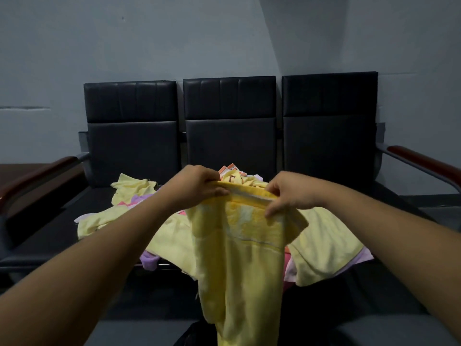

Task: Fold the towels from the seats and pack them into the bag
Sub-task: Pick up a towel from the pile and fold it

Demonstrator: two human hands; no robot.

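A yellow towel [239,258] hangs in front of me, held up by its top edge above the seats. My left hand [197,186] grips the left part of that edge, and my right hand [289,193] pinches the right part. Behind the towel, a heap of towels [139,221] in pale yellow, purple, pink and orange lies spread over the middle seat. A dark shape at the bottom edge [192,333] may be the bag; I cannot tell.
A row of three black padded seats [229,136] stands against a grey wall. Wooden armrests close the row at the left [37,178] and the right [424,163]. The right seat [389,196] carries only the edge of the heap.
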